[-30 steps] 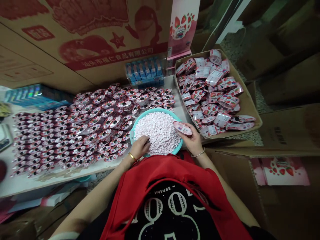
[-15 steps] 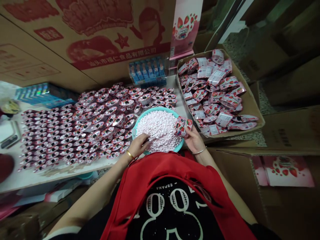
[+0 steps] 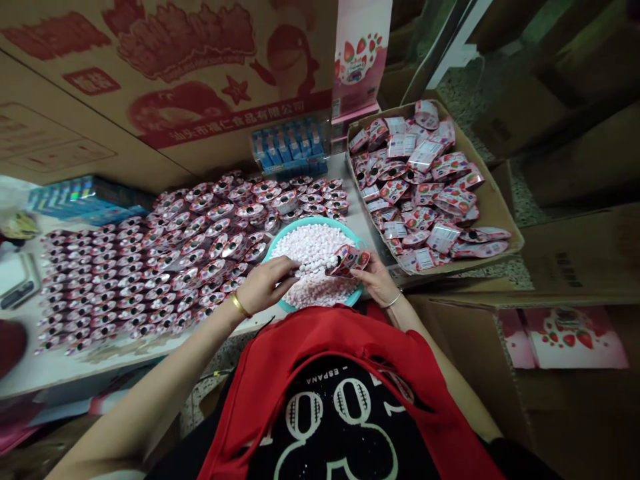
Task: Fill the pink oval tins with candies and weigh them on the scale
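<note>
A teal basin (image 3: 361, 293) full of small pale pink pellets (image 3: 320, 293) sits on the table before me. My left hand (image 3: 270, 283) is at the basin's left side, fingers pinched on a scoop heaped with pellets; the scoop itself barely shows. My right hand (image 3: 377, 280) holds a strawberry-print packet (image 3: 350, 260) over the basin's right part, its end tilted toward the scoop.
Rows of upright packets (image 3: 165, 267) cover the table to the left. An open carton (image 3: 500, 200) at the right holds many packets. Blue boxes (image 3: 290, 147) stand behind, against a large printed carton (image 3: 200, 80). A scale (image 3: 17, 280) is far left.
My left hand has lifted out of the pellets, bringing up a heap of them. The packet in my right hand has tipped and moved left, nearer to it. The view has shifted slightly.
</note>
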A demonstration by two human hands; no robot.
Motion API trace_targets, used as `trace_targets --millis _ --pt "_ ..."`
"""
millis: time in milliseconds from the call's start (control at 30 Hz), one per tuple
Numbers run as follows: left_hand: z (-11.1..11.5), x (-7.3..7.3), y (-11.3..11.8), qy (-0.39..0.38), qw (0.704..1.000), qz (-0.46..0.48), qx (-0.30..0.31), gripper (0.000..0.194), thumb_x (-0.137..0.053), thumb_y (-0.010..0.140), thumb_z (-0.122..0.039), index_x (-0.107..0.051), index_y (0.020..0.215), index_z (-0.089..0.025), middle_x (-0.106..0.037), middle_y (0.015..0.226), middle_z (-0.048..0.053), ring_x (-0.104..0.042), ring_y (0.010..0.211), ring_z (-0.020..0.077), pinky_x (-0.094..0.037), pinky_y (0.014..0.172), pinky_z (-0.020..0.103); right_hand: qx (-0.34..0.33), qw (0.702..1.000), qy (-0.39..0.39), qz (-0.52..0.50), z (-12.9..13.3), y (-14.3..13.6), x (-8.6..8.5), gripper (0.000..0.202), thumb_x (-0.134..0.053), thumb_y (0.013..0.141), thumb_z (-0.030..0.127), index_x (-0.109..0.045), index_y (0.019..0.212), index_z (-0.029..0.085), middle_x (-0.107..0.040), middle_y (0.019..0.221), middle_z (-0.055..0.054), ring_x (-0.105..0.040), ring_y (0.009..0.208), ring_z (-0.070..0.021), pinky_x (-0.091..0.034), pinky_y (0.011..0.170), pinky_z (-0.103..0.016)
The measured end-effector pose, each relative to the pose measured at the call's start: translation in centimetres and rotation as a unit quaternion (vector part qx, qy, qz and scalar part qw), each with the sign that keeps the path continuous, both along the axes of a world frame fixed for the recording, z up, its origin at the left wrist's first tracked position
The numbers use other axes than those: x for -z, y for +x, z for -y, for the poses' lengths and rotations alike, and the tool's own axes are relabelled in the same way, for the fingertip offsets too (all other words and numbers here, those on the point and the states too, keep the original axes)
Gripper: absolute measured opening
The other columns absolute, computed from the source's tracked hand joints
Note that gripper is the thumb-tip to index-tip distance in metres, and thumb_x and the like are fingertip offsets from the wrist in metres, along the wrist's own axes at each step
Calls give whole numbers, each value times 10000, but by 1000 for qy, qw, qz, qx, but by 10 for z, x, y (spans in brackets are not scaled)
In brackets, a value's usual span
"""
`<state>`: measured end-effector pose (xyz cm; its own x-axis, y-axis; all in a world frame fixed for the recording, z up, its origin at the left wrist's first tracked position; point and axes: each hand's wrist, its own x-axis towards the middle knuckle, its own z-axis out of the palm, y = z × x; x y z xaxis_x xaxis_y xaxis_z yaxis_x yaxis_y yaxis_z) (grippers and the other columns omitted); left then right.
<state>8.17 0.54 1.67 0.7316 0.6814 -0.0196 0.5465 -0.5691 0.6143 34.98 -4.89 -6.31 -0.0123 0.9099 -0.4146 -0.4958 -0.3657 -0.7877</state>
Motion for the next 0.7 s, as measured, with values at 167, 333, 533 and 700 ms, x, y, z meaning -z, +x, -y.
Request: trace_targets --millis 167,333,533,700 --pt "-20 -36 13 5 989 -135 62 217 -421 918 -261 -556 1062 -171 -610 964 73 -593 841 165 -461 728 268 -35 998 27 39 -1 -3 2 517 -825 558 234 -516 968 287 -632 898 72 -594 865 -148 -455 913 -324" --pt "-25 -82 45 26 940 -327 88 179 -435 887 -195 -597 953 -160 -616 909 73 -604 752 179 -454 631 275 -78 995 49 43 -2 -7 0 523 -824 576 260 -541 1015 290 -621 904 53 -596 873 -157 -469 898 -326" --pt "-15 -105 66 89 931 -341 97 220 -408 859 -75 -613 860 -153 -595 819 80 -582 737 186 -446 616 284 -82 993 63 62 -3 -11 4 444 -832 560 266 -613 947 266 -630 938 34 -593 899 -163 -465 915 -331" --pt "-16 -87 14 90 957 -276 25 211 -414 899 -212 -605 984 -187 -593 872 54 -575 758 168 -442 635 265 -77 991 68 85 -6 1 6 418 -816 582 263 -609 944 276 -644 908 46 -606 863 -160 -482 874 -324"
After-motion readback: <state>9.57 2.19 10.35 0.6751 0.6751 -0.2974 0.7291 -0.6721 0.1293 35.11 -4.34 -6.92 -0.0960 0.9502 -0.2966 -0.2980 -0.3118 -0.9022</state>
